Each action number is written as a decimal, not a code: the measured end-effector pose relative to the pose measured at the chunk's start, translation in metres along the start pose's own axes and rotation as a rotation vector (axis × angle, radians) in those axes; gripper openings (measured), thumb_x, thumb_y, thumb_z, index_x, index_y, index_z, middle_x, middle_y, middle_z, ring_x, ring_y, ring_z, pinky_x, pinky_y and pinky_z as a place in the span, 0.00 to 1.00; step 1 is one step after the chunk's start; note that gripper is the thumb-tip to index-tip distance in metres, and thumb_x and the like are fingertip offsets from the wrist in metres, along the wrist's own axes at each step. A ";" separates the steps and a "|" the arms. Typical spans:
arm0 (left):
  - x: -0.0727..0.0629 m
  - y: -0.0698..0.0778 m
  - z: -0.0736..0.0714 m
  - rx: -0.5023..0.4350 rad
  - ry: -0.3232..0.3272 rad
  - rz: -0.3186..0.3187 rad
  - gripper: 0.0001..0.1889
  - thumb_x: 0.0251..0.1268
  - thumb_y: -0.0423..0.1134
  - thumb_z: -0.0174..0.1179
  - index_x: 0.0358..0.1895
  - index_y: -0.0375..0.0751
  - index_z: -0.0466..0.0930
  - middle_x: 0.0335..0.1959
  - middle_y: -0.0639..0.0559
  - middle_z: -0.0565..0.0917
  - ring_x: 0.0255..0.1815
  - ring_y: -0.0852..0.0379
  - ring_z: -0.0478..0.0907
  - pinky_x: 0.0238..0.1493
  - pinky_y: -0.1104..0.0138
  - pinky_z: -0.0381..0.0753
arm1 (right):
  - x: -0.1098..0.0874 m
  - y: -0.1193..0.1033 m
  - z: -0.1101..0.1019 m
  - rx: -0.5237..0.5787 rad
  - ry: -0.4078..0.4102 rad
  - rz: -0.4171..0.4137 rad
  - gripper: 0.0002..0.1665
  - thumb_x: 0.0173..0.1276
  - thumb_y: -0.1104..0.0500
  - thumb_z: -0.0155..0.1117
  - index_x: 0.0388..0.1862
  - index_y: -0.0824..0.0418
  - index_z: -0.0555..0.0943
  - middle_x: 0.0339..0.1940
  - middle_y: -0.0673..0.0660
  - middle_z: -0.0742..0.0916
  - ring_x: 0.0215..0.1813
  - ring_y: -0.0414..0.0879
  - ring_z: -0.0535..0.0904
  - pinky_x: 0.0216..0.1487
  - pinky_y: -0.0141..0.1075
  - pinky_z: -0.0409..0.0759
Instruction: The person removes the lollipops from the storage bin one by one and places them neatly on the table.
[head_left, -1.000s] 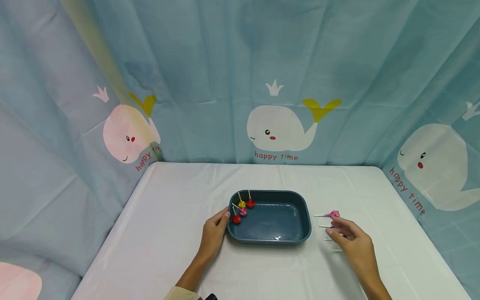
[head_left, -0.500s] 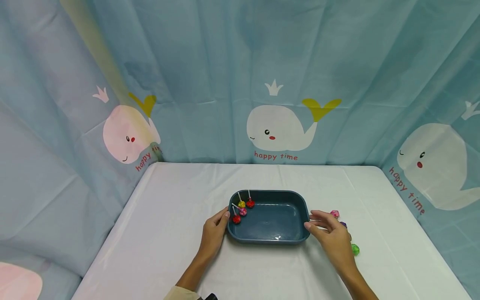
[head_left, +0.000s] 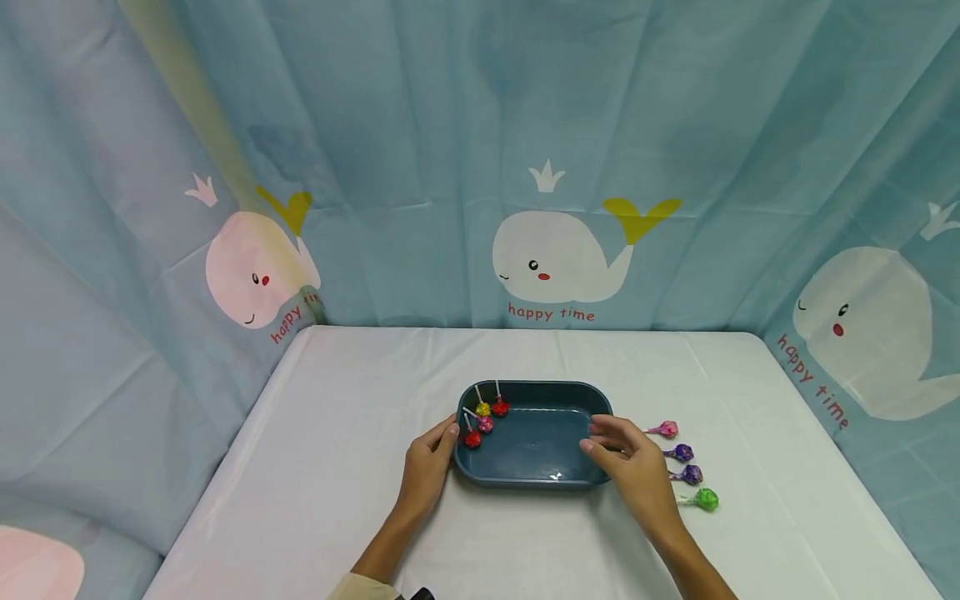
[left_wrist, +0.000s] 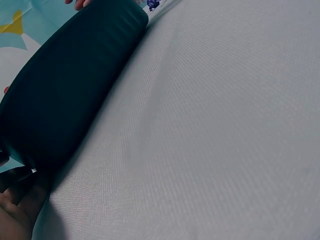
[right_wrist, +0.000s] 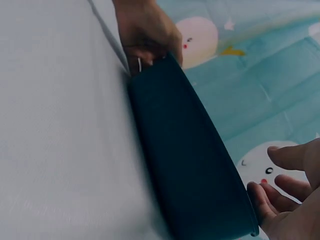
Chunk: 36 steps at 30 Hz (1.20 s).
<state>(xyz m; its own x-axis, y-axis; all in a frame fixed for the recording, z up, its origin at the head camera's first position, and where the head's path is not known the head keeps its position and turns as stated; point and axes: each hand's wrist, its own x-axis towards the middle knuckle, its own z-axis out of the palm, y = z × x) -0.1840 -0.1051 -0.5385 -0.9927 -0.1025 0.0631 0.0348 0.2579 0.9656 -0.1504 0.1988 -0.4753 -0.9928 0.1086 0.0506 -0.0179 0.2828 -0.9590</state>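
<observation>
A dark teal plastic tray (head_left: 536, 450) sits on the white-covered table. Its left end is gripped by my left hand (head_left: 427, 471), thumb at the rim and fingers along the outer wall. In the tray's left part lie a yellow lollipop (head_left: 483, 409), a pink lollipop (head_left: 486, 424) and two red lollipops (head_left: 500, 407). My right hand (head_left: 637, 475) hovers at the tray's right end, fingertips over the rim. The right wrist view shows that thumb (right_wrist: 287, 157) apart from the fingers, with nothing between them.
Right of the tray, a pink lollipop (head_left: 667, 429), two purple lollipops (head_left: 682, 452) and a green lollipop (head_left: 707, 499) lie in a column, sticks pointing left. A blue curtain (head_left: 420, 167) with whale prints hangs behind the white tablecloth (head_left: 360, 392).
My right hand has moved left from over the loose lollipops to the tray's right end, uncovering them. My left hand keeps its hold on the tray.
</observation>
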 end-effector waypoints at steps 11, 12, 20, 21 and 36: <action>0.000 0.000 -0.001 -0.011 -0.009 0.019 0.23 0.84 0.49 0.56 0.72 0.41 0.80 0.70 0.48 0.82 0.77 0.49 0.73 0.78 0.51 0.70 | 0.005 -0.007 0.017 0.019 -0.056 -0.001 0.31 0.69 0.49 0.78 0.67 0.56 0.82 0.63 0.60 0.88 0.59 0.47 0.87 0.55 0.25 0.84; 0.000 0.000 -0.001 -0.011 -0.010 0.023 0.23 0.84 0.49 0.56 0.72 0.40 0.80 0.70 0.48 0.82 0.77 0.49 0.73 0.78 0.51 0.70 | 0.006 -0.008 0.018 0.011 -0.062 -0.003 0.30 0.69 0.49 0.78 0.67 0.55 0.82 0.63 0.59 0.88 0.59 0.47 0.87 0.56 0.26 0.84; 0.001 0.001 -0.001 -0.014 -0.014 0.014 0.24 0.85 0.50 0.56 0.72 0.41 0.80 0.70 0.47 0.82 0.77 0.48 0.73 0.79 0.50 0.68 | 0.016 -0.009 0.033 -0.047 -0.083 -0.010 0.28 0.69 0.48 0.78 0.66 0.51 0.83 0.62 0.54 0.89 0.60 0.46 0.87 0.63 0.35 0.82; 0.001 0.001 -0.001 -0.015 -0.013 0.013 0.24 0.84 0.50 0.56 0.72 0.41 0.80 0.70 0.47 0.82 0.77 0.48 0.73 0.79 0.50 0.68 | 0.017 -0.009 0.035 -0.051 -0.082 -0.008 0.27 0.69 0.49 0.78 0.65 0.50 0.83 0.62 0.54 0.89 0.59 0.46 0.87 0.64 0.38 0.82; -0.001 0.001 0.000 0.015 -0.001 0.020 0.24 0.85 0.51 0.55 0.71 0.40 0.80 0.69 0.46 0.82 0.77 0.47 0.74 0.79 0.49 0.69 | 0.039 -0.008 0.062 -0.088 -0.094 0.000 0.29 0.70 0.51 0.77 0.67 0.55 0.83 0.61 0.56 0.89 0.61 0.52 0.86 0.60 0.50 0.86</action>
<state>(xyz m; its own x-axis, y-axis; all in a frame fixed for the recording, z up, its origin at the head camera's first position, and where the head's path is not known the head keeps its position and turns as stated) -0.1833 -0.1047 -0.5376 -0.9919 -0.0966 0.0824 0.0531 0.2739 0.9603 -0.1962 0.1413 -0.4826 -0.9996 0.0202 0.0207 -0.0119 0.3655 -0.9307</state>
